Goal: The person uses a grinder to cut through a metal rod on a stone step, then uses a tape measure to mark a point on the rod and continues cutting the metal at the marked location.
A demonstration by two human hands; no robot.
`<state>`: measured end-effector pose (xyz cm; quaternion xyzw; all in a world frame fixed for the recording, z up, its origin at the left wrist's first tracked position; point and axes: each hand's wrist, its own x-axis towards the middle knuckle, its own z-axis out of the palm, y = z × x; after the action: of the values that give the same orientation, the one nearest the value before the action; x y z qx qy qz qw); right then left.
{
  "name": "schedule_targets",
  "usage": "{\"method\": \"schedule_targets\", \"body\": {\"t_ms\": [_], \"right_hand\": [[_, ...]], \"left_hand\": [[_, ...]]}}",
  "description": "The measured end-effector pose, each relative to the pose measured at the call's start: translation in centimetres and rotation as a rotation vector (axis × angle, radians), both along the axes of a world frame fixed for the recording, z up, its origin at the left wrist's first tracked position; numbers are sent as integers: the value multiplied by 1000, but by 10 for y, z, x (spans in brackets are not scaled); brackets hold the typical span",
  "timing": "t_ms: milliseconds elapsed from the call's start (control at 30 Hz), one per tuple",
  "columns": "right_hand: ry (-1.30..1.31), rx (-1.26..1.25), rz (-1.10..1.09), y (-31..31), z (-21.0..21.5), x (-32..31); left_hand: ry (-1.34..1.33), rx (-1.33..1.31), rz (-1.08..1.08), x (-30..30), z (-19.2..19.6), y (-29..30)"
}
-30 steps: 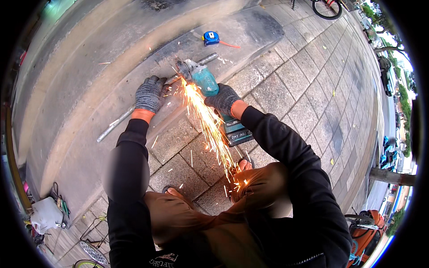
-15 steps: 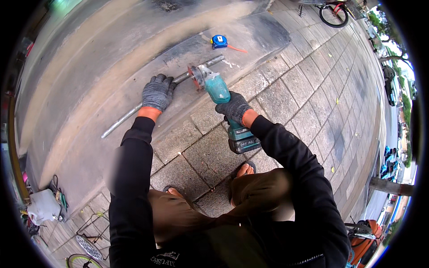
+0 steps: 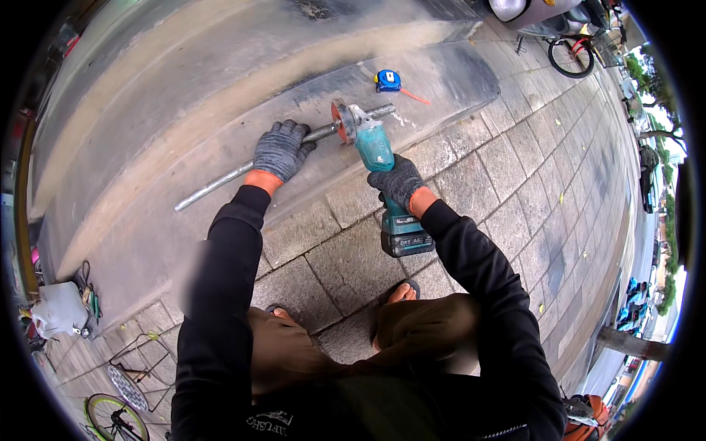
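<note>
Head view: metal rod (image 3: 213, 186) lies on the concrete step (image 3: 457, 81); left hand (image 3: 283, 151) has its fingers curled over it, holding it down. Right hand (image 3: 398, 181) has its fingers wrapped round the angle grinder (image 3: 376, 148). Red disc (image 3: 340, 121) sits at the rod; contact or gap, cannot tell. Judged risks: rod, braced one-handed, could roll and pinch a spinning disc, kicking it toward the nearby left hand; sparks could reach the bare-topped feet (image 3: 401, 293).
</note>
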<state>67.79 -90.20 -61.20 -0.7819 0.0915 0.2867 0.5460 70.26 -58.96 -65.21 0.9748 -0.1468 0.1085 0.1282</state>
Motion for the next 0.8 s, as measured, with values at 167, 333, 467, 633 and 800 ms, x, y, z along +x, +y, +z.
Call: {"method": "schedule_targets", "body": {"t_ms": [167, 333, 467, 633, 800], "right_hand": [[24, 37, -10, 4, 3, 6], [32, 22, 2, 6, 7, 7], [22, 18, 5, 9, 7, 8], [22, 22, 15, 9, 1, 10], [11, -16, 44, 6, -2, 14]], "left_hand": [[-45, 11, 10, 6, -13, 5], [-54, -6, 10, 6, -17, 4], [-67, -12, 9, 6, -16, 4], [-66, -11, 8, 5, -14, 5], [-41, -16, -1, 6, -11, 2]]}}
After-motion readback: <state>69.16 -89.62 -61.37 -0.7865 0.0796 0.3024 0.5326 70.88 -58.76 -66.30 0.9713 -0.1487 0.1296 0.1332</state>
